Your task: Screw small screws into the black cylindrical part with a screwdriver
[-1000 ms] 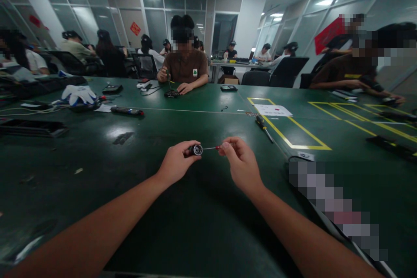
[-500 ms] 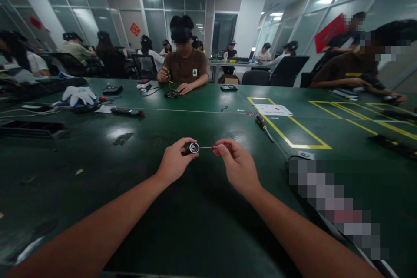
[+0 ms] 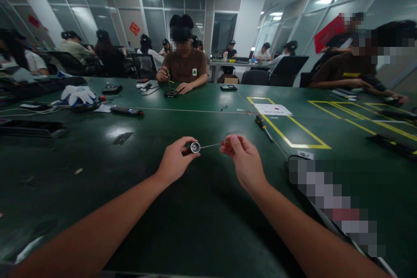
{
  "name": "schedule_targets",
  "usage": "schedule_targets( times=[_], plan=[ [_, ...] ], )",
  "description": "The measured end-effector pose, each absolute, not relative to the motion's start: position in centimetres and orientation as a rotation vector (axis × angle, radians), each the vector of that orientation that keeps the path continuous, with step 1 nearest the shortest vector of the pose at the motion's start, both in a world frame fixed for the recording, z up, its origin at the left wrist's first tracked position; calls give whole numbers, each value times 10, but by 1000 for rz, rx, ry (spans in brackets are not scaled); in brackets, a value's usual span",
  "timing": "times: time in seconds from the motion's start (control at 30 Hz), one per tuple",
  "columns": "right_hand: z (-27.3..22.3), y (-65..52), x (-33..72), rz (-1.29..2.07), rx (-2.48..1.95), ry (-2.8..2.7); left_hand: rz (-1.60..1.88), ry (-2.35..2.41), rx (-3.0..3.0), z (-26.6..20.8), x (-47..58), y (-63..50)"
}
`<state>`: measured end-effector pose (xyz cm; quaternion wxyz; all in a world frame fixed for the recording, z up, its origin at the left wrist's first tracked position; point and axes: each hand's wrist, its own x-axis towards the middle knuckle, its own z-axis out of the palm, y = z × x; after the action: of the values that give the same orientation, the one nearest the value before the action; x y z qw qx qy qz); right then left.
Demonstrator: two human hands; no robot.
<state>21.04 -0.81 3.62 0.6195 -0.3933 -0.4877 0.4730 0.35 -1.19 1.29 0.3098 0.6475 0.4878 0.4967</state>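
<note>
My left hand (image 3: pixel 174 160) is closed around a short black cylinder (image 3: pixel 194 147). Its round, pale-rimmed end faces me and shows small dark details inside. A thin metal rod (image 3: pixel 211 145) with a red end spans from beside that rim to the pinched fingers of my right hand (image 3: pixel 244 158). Whether the rod's left tip touches the cylinder is too small to tell. Both hands are above the dark green tabletop (image 3: pixel 182 221). My fingers partly cover the rod's red end.
A yellow-and-black screwdriver (image 3: pixel 263 128) lies ahead on the right, near yellow tape outlines (image 3: pixel 302 146) and a paper sheet (image 3: pixel 273 109). White gloves (image 3: pixel 78 94) and a black pen-shaped tool (image 3: pixel 127 111) lie left. Across the table a person (image 3: pixel 185 63) works on a dark object.
My right hand has moved right and slightly up, away from the cylinder, and more of the rod shows. The cylinder's open end has turned slightly; my left hand stays nearly in place.
</note>
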Motion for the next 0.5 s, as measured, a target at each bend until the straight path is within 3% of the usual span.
schedule_targets(
  times=[0.5],
  plan=[
    [36, -21, 210, 761, -996, -1599, 1294, 1335, 1706, 11, 3, -11]
  ],
)
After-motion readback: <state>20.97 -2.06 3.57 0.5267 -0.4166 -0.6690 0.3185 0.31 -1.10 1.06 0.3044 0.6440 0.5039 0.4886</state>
